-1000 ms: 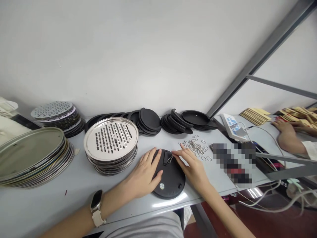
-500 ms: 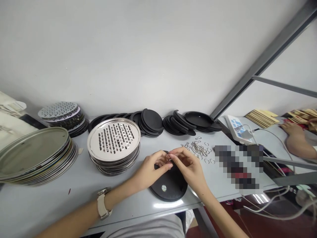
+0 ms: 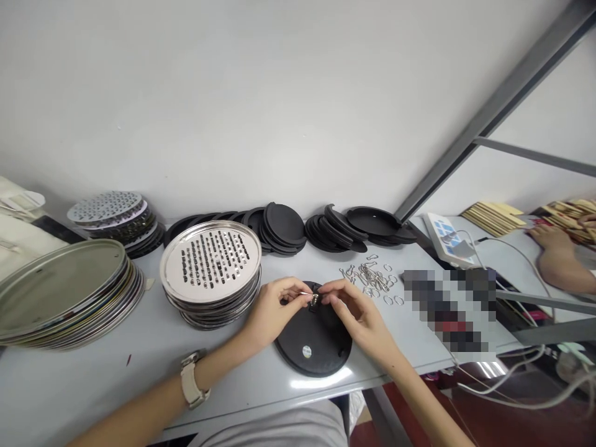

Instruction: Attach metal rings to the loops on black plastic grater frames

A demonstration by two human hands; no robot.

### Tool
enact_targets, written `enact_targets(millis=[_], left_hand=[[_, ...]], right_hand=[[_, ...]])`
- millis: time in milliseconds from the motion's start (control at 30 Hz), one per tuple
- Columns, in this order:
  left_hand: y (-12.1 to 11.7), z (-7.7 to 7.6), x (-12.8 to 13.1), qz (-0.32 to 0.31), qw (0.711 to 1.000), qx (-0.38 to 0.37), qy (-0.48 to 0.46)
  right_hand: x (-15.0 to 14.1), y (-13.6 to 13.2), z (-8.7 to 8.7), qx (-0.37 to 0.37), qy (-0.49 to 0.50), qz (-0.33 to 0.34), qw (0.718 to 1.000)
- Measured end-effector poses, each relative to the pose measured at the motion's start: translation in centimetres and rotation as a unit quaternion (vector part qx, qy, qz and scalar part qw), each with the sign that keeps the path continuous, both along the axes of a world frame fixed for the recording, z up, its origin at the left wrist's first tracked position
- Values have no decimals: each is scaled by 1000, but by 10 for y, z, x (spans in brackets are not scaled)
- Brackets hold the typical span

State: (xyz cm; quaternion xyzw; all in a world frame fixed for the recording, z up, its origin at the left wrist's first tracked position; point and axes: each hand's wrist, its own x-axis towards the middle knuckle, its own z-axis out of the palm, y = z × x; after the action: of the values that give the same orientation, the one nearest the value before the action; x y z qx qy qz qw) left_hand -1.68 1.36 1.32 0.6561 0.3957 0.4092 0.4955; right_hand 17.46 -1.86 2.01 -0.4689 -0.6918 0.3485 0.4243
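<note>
Disc (image 3: 316, 341), black and round, lies flat on the grey table (image 3: 261, 388), below and between both hands. Left hand (image 3: 279, 310) is narrow, thumb and fingertips pinched on a small metal clip (image 3: 315, 299) at the disc's far edge. Right hand (image 3: 358, 310) has bent fingers close together at the same clip; can't tell if they grip it. Round sticker (image 3: 307, 352) on the disc, nearer the wearer than the fingertips. Loose clips and rings (image 3: 372, 279) sit just beyond the right hand, off to its right. Stack of perforated metal plates (image 3: 212, 264) is left of the left hand. Black round trays (image 3: 284, 225) are beyond both hands, near the wall.
</note>
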Motion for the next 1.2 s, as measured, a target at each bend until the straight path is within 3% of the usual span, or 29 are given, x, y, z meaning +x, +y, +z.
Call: enact_targets(millis=[200,400,467,633,900,1033,1200], left_hand=[[9,6,9,27,997,66,33],[17,-3,17,37,993,96,53],[17,-6,17,37,991,108,65],[16,-9,14,45,981,153,109],[16,-15,11,45,952,230,195],[16,-17,11,46,941,249,224],[16,-17,10,35,933,261,245]], right_hand=[[4,13,4,41,-132,44,989],[14,27,4,76,-222,27,972],[15,28,2,113,-280,21,953],[16,28,-7,214,-430,24,877],[12,31,-5,250,-513,49,820],[13,34,-6,245,-530,52,810],[16,35,-9,223,-525,55,820]])
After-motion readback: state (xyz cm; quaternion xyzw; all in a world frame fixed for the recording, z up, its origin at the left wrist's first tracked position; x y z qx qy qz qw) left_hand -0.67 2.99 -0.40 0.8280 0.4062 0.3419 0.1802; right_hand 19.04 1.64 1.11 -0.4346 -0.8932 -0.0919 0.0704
